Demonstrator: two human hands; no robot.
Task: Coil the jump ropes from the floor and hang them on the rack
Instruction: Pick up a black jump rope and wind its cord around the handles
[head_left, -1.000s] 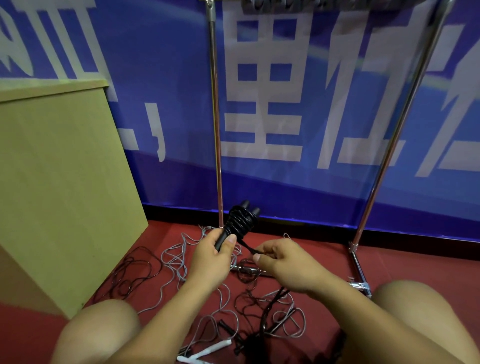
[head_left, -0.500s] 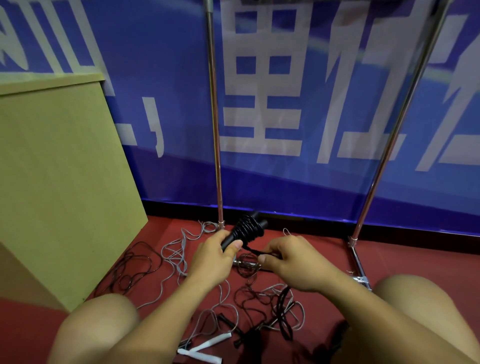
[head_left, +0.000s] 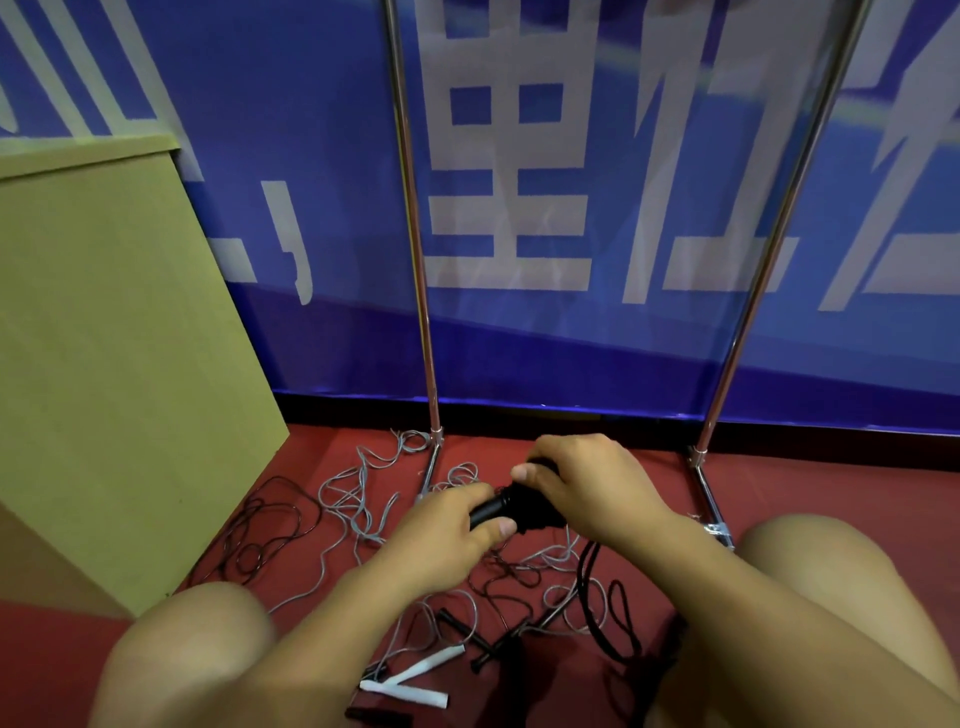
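I hold a black jump rope (head_left: 511, 512) with its cord wound round the paired handles, low over the red floor. My left hand (head_left: 449, 527) grips the handle end. My right hand (head_left: 582, 483) covers the wound end, fingers curled over it. A loose black loop (head_left: 605, 608) of the same rope hangs down below my right wrist. Tangled grey ropes (head_left: 358, 499) and another black rope (head_left: 265, 530) lie on the floor. The rack's two chrome uprights (head_left: 415, 249) stand just behind; its top bar is out of view.
A tan wooden cabinet (head_left: 104, 364) stands at the left. White rope handles (head_left: 410, 680) and short black handles (head_left: 483, 649) lie between my knees (head_left: 192, 654). The rack's feet (head_left: 709, 499) run along the floor at the right. A blue banner (head_left: 571, 208) covers the wall.
Both hands dropped lower toward the floor. My right hand moved from pinching the cord beside the bundle to covering the wound end of the handles.
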